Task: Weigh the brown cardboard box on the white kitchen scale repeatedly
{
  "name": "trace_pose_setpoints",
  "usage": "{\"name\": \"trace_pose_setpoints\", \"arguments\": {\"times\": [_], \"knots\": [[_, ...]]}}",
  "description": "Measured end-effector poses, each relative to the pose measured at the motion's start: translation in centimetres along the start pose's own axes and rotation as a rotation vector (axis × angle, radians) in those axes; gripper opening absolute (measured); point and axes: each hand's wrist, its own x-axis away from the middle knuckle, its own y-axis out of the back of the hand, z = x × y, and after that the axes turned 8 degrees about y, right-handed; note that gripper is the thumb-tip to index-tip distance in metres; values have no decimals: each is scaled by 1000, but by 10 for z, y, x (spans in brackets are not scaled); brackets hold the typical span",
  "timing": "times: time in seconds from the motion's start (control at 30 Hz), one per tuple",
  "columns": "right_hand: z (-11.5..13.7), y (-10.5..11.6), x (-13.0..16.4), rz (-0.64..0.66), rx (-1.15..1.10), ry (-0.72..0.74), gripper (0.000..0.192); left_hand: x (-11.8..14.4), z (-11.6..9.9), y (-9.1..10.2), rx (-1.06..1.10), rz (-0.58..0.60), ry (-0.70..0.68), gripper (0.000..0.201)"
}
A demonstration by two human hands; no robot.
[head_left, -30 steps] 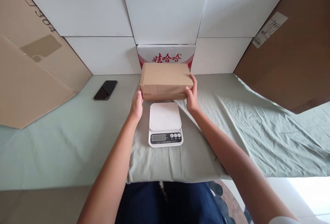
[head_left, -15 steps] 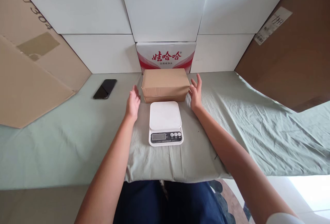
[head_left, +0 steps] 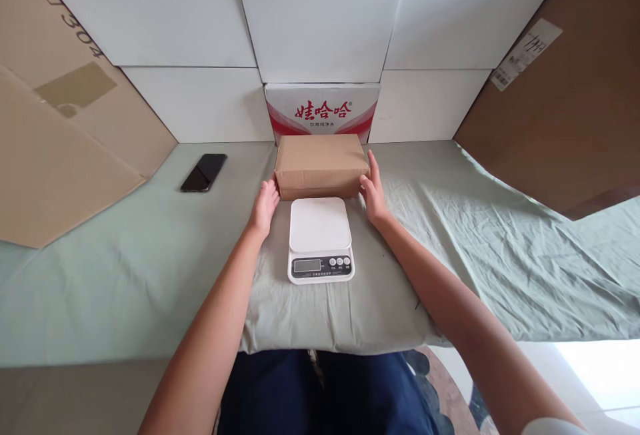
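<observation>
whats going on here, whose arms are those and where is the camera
The camera sits on a person's head, looking forward and down, so the two bare arms are that person's own. The left hand and the right hand press against the two ends of a brown paper parcel, which rests on a green cloth. Just in front of it is a white kitchen scale with nothing on it. A black phone lies to the left, and a red-and-white printed box stands behind the parcel.
</observation>
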Motion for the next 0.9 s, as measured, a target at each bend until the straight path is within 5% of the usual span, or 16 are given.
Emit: {"name": "trace_pose_setpoints", "arguments": {"times": [0.33,0.53,0.7,0.9], "knots": [[16,-9,-3,-40,-33,14,97,-1,1,1,-8,-26,-19,98],[30,-12,-8,-38,-3,116,107,5,-14,-4,-37,-33,-160,92],[64,-3,18,69,56,166,104,51,-25,-5,-73,-113,-344,84],[86,17,79,135,107,133,103,127,-20,-16,-56,-126,-278,87]]}}
